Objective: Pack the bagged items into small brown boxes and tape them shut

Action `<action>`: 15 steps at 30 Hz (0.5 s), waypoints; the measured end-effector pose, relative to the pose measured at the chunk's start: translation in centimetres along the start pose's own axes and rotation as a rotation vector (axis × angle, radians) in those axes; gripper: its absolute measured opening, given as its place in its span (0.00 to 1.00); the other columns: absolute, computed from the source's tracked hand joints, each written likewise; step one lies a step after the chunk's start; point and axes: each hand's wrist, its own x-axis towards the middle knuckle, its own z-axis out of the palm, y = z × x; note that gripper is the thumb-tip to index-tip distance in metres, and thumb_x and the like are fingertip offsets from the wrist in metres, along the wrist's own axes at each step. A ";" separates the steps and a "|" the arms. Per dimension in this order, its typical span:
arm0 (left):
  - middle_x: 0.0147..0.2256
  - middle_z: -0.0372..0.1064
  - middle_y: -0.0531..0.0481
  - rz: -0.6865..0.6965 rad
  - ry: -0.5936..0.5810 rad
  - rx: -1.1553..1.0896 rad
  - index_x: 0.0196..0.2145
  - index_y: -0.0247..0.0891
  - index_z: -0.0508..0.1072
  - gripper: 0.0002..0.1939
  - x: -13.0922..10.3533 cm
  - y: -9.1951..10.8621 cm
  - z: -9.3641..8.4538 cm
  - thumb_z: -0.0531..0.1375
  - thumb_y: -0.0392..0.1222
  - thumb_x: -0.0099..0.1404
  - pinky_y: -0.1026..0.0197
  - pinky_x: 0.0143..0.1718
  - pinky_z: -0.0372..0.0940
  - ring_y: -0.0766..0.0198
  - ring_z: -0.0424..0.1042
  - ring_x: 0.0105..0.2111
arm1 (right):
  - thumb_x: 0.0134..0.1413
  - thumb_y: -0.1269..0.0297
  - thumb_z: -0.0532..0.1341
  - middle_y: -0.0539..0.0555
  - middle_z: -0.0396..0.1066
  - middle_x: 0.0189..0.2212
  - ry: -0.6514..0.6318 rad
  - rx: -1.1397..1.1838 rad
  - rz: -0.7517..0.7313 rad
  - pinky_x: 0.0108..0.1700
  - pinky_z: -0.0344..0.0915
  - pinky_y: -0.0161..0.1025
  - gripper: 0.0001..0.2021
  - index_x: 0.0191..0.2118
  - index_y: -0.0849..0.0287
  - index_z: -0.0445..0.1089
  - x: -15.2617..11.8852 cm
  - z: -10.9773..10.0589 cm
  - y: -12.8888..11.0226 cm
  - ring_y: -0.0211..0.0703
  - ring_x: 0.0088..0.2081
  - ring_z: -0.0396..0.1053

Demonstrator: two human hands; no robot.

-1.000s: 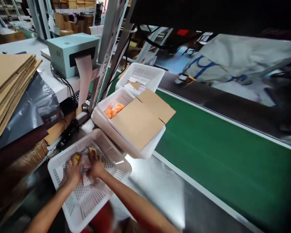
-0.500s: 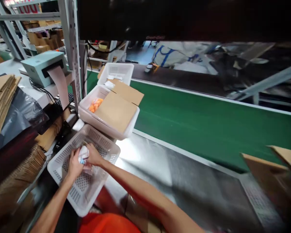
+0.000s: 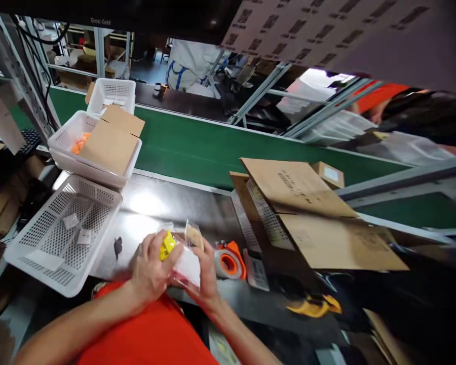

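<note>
- Red-orange shirt (image 3: 148, 329), bottom centre, runs off the lower edge.
- Left hand (image 3: 150, 263), lower centre: fingers curled round a yellow packet (image 3: 167, 245). Packet is bright, crumpled and shiny, lower part covered by the fingers; print too blurred to read.
- Right hand (image 3: 208, 276), just right of it: gripping a white packet (image 3: 188, 266) and a clear bag (image 3: 193, 235) with something tan inside. White one is flat, glossy, partly behind fingers. Can't tell how many pieces are in the bunch, or which hand carries the rest.
- Orange tape dispenser (image 3: 228, 262) near the right hand, left side partly behind it. Yellow-handled tool (image 3: 315, 306) lower right, rest lost in shadow.
- Perforated white basket (image 3: 41, 258), lower left: two small clear packets (image 3: 84, 236) inside, contents unreadable.
- Open cardboard box (image 3: 300, 185), right of centre; flaps hide most of its interior.
- Lidless white bin (image 3: 131, 167), left: cardboard sheet (image 3: 110, 144) covers much of it, orange packets (image 3: 79, 143) peek out.
- Green conveyor (image 3: 197, 152) behind, partly blocked by the box.
- Monitor (image 3: 99, 10), cut by top edge.
</note>
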 end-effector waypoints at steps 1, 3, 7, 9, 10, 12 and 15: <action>0.76 0.47 0.37 0.017 -0.113 -0.027 0.73 0.53 0.61 0.41 -0.3 0.1 1.4 0.66 0.40 0.64 0.25 0.69 0.57 0.28 0.53 0.72 | 0.56 0.56 0.68 0.67 0.58 0.67 -0.008 -0.037 0.006 0.62 0.69 0.68 0.33 0.64 0.50 0.58 -2.5 -0.1 1.4 0.72 0.68 0.62; 0.77 0.43 0.31 0.034 -0.326 -0.073 0.76 0.45 0.53 0.54 -0.7 -0.2 2.9 0.71 0.46 0.58 0.26 0.71 0.55 0.26 0.48 0.74 | 0.55 0.64 0.66 0.70 0.56 0.68 -0.143 -0.067 0.076 0.62 0.70 0.67 0.32 0.65 0.54 0.59 -5.6 -0.1 3.4 0.70 0.68 0.62; 0.75 0.49 0.26 -0.012 -0.604 -0.058 0.78 0.36 0.48 0.54 0.2 0.1 3.0 0.67 0.58 0.64 0.26 0.69 0.58 0.30 0.53 0.73 | 0.50 0.70 0.66 0.71 0.53 0.73 -0.515 0.010 0.227 0.68 0.66 0.62 0.37 0.68 0.58 0.63 -5.0 -2.3 4.0 0.65 0.71 0.60; 0.70 0.60 0.25 -0.064 -0.647 0.066 0.72 0.35 0.64 0.35 1.2 1.0 3.0 0.60 0.52 0.72 0.29 0.64 0.65 0.32 0.63 0.69 | 0.49 0.68 0.69 0.67 0.54 0.74 -0.666 0.053 0.218 0.68 0.65 0.61 0.35 0.65 0.55 0.69 -3.1 -4.3 3.6 0.63 0.71 0.60; 0.67 0.65 0.24 -0.079 -0.662 0.144 0.65 0.33 0.73 0.27 1.6 1.4 3.0 0.59 0.48 0.73 0.32 0.61 0.69 0.32 0.68 0.65 | 0.49 0.66 0.70 0.65 0.57 0.73 -0.730 0.062 0.201 0.69 0.65 0.61 0.31 0.62 0.54 0.73 -2.1 -5.2 3.5 0.63 0.71 0.61; 0.56 0.75 0.24 -0.082 -0.700 0.271 0.51 0.32 0.82 0.17 2.0 1.7 3.0 0.60 0.43 0.71 0.38 0.52 0.75 0.34 0.77 0.55 | 0.51 0.64 0.71 0.61 0.67 0.68 -0.820 0.054 0.158 0.68 0.64 0.63 0.23 0.55 0.52 0.79 -1.0 -6.4 3.3 0.63 0.69 0.63; 0.44 0.81 0.35 -0.101 -0.510 0.208 0.47 0.38 0.83 0.14 0.9 0.1 2.3 0.58 0.41 0.73 0.48 0.46 0.76 0.46 0.81 0.44 | 0.62 0.61 0.65 0.60 0.74 0.62 -0.879 0.028 0.138 0.65 0.68 0.62 0.13 0.51 0.52 0.81 -0.9 -6.1 3.3 0.61 0.62 0.71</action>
